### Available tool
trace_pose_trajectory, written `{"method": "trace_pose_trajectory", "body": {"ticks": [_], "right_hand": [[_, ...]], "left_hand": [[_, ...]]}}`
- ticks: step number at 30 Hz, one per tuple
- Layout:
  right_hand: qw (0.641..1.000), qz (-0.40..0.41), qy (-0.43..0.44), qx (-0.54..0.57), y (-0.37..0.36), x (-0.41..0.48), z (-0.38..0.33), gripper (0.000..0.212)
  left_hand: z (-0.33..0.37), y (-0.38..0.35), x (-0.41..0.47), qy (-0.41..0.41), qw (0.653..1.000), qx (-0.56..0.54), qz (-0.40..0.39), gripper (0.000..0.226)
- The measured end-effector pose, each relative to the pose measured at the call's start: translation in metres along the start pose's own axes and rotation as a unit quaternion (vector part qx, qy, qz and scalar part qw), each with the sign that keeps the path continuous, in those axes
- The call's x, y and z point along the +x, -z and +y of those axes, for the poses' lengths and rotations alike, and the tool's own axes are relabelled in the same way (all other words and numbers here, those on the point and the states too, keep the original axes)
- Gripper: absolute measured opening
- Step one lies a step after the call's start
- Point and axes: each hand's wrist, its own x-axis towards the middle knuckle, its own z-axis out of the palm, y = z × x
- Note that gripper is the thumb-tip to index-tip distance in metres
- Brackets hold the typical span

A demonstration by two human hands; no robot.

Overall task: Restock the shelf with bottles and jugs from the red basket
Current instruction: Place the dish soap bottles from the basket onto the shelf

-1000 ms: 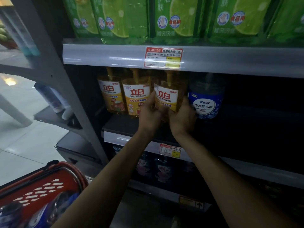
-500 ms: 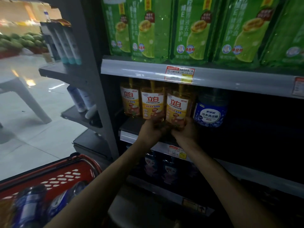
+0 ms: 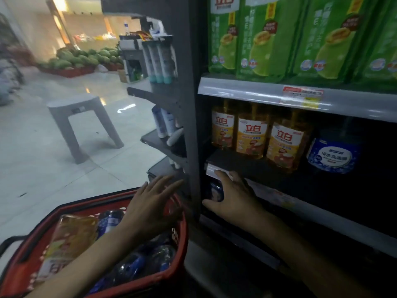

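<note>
Hands are found spread, empty: left hand [image 3: 150, 203] over the red basket's [image 3: 181, 250] far rim, right hand [image 3: 234, 194] right of it at the shelf edge [image 3: 285, 198]. Within the basket a yellow jug [image 3: 68, 239] is laid flat, blue bottles [image 3: 137, 261] beside it; left hand is judged nearer.

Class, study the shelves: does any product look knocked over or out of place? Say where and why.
On the small side shelf, one white tube lies tipped over, while the other tubes stand upright.
</note>
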Motion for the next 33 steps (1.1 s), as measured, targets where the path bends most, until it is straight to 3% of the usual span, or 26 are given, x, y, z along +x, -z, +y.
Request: {"method": "trace_pose_trajectory", "body": {"ticks": [6,9,15,21,25,29,33], "right_hand": [[0.994,-0.010,0.108,-0.028,-0.056,-0.005,-0.056,0.088],[0.987,-0.031,0.151,-0.045,-0.088,-0.006,-0.076,0.077],[0.968,-0.141,0.201,-0.045,-0.154,-0.004,-0.109,0.059],[0.925,-0.205,0.286,-0.143,-0.223,0.016,-0.174,0.064],[0.910,-0.202,0.322,-0.168,-0.255,0.047,-0.228,0.089],[0.807,-0.124,0.460,-0.350,-0.280,0.082,-0.274,0.101],[0.687,-0.131,0.539,-0.469,-0.307,0.094,-0.302,0.104]], "left_hand": [[-0.069,-0.010,-0.070,0.083,0.996,0.037,-0.010,0.083],[-0.097,-0.016,-0.105,0.134,0.991,0.017,-0.011,0.079],[-0.139,-0.032,-0.162,0.209,0.977,-0.021,0.023,0.066],[-0.192,-0.045,-0.202,0.290,0.957,-0.003,0.023,0.064],[-0.211,-0.050,-0.215,0.351,0.936,-0.014,-0.013,0.070],[-0.220,-0.053,-0.209,0.388,0.920,-0.059,-0.018,0.082],[-0.219,-0.059,-0.209,0.409,0.911,-0.038,-0.048,0.089]]}}
